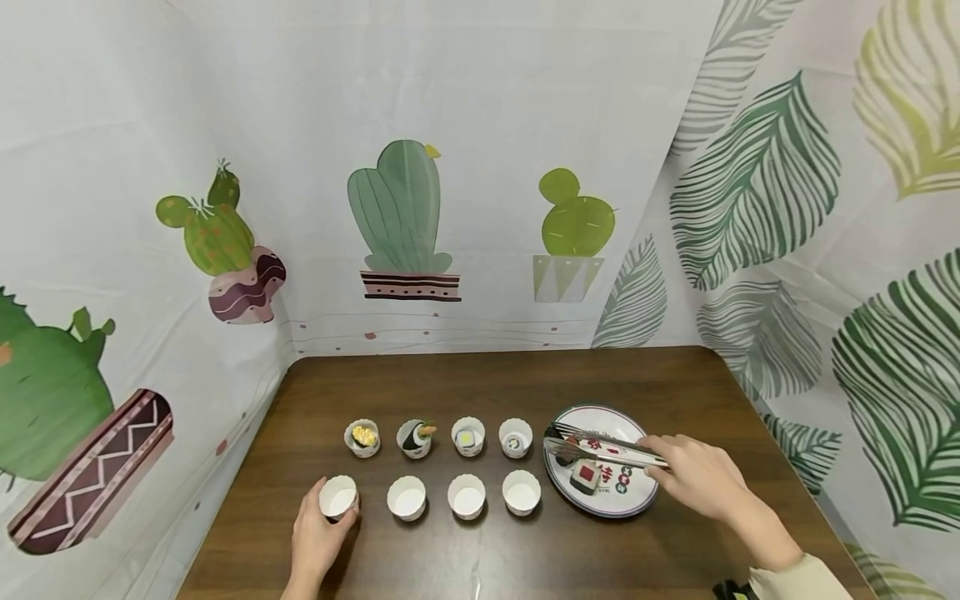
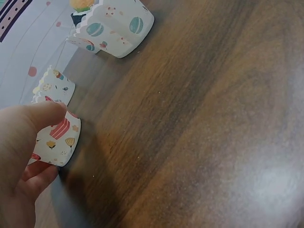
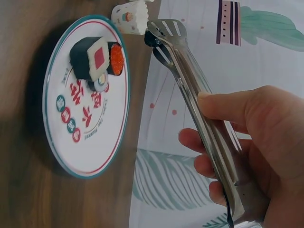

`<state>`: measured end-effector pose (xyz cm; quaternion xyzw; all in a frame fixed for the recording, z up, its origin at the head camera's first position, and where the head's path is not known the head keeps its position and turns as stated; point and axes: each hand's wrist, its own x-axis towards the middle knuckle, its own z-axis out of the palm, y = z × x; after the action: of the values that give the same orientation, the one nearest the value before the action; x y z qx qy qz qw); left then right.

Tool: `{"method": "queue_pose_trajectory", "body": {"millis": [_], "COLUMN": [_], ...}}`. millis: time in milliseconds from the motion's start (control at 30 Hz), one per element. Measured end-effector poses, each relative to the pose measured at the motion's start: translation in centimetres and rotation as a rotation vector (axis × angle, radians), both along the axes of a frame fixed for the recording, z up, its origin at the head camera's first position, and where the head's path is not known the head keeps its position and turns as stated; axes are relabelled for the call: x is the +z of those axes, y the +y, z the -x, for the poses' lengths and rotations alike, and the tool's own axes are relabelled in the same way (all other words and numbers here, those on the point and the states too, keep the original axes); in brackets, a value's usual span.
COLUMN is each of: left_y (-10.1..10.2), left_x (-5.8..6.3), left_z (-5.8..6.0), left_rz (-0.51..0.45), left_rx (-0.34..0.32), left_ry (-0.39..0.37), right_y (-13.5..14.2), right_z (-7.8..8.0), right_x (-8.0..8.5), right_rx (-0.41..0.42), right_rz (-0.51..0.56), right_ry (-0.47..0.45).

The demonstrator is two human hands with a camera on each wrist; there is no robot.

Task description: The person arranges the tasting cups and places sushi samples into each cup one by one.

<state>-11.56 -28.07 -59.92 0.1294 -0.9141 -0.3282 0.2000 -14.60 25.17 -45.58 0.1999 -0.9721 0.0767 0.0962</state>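
My left hand [image 1: 317, 533] holds a white paper baking cup [image 1: 338, 497] between thumb and fingers at the left end of the front row. The left wrist view shows a red and orange print on that cup [image 2: 61, 137]. My right hand [image 1: 697, 475] grips metal tongs [image 3: 211, 133] over the round plate [image 3: 102, 156]. Between the tong tips is a small dark piece [image 3: 151, 39]; I cannot tell its kind. On the plate lie a toy sushi roll with a red centre [image 3: 90, 58], a piece topped with orange-red roe [image 3: 116, 59] and a small white roll [image 3: 101, 83].
Three more cups [image 1: 467, 497] continue the front row. Behind them, four cups hold toy sushi: a yellow-topped piece [image 1: 364, 436], a black-and-white one [image 1: 414, 436] and two pale rolls [image 1: 467, 438]. A patterned cloth [image 1: 480, 100] hangs behind the wooden table [image 1: 600, 558].
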Motion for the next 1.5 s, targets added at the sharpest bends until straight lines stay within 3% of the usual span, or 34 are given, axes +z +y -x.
{"method": "queue_pose_trajectory", "body": {"millis": [600, 1067, 1500], "left_y": [0.0, -0.1, -0.1], "left_x": [-0.5, 0.0, 0.1], "left_z": [0.1, 0.2, 0.3], "left_rz": [-0.001, 0.005, -0.006], "left_rx": [0.010, -0.006, -0.009], "left_ry": [-0.010, -0.032, -0.060], "right_y": [-4.2, -7.6, -11.1], "right_z": [1.6, 3.0, 4.0], "right_x": [0.8, 1.3, 1.4], "right_rx": [0.064, 0.173, 0.242], "right_rz": [0.036, 0.011, 0.003], "right_ry": [0.013, 0.053, 0.034]}}
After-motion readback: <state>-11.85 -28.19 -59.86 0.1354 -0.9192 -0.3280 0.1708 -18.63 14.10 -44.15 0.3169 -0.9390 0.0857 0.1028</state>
